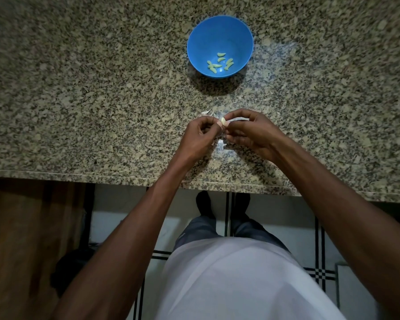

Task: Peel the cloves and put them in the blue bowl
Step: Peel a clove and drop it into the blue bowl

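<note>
I see a pale clove (223, 121) pinched between my two hands above the counter, right where the fingertips meet. My left hand (200, 135) curls its fingers round the clove from one side, and my right hand (252, 131) grips it from the other, thumb and fingers bent onto it. Thin papery skins (208, 113) lie on the granite counter (79, 100) just beyond and beneath the hands. Farther out, straight ahead of the hands, stands the blue bowl (219, 33), with several peeled cloves (219, 62) lying at its bottom.
</note>
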